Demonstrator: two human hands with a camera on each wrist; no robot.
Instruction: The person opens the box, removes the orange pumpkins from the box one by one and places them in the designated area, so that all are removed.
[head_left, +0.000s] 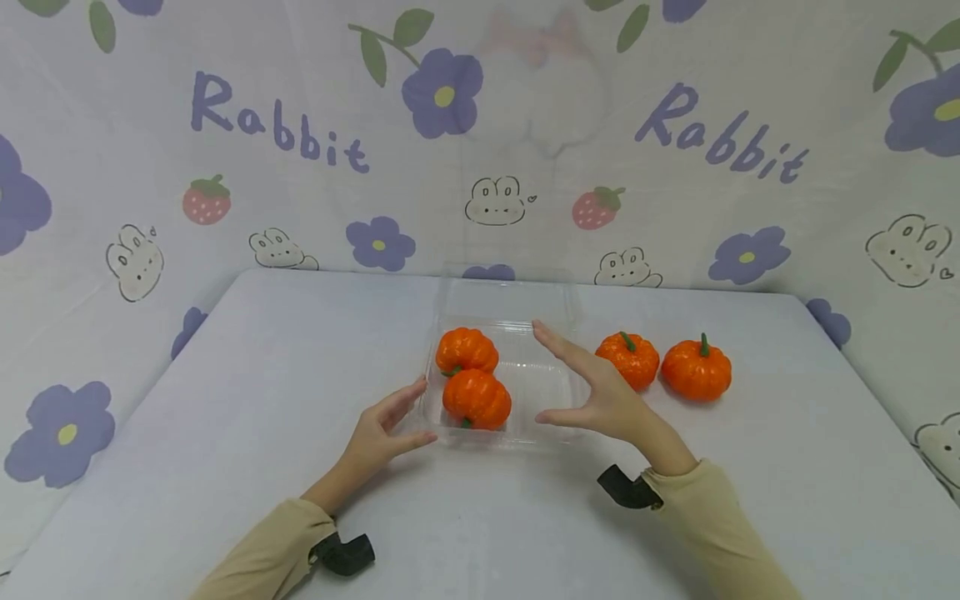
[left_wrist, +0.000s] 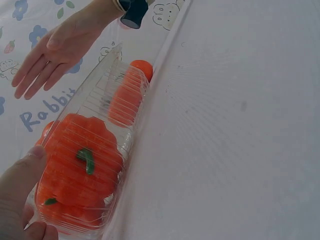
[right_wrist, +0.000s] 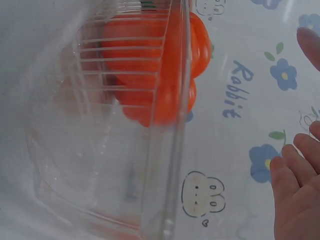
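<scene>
A clear plastic clamshell box [head_left: 540, 437] lies in mid-table with its lid raised at the back. Two orange toy pumpkins with green stems, a rear one [head_left: 467, 350] and a front one [head_left: 477, 400], sit in its left half. My left hand [head_left: 384, 427] is at the box's front left corner, thumb apart from the fingers; the left wrist view has the thumb against the plastic wall. Over the box's right side, my right hand [head_left: 607, 402] is spread with nothing in it. In the right wrist view this right hand [right_wrist: 300, 195] appears apart from the wall.
Right of the box stand two more toy pumpkins, one [head_left: 628, 360] partly behind my right hand and another [head_left: 697, 369] farther right. A white cloth covers the table [head_left: 300, 350]. Behind it hangs a printed rabbit-and-flower curtain [head_left: 300, 50].
</scene>
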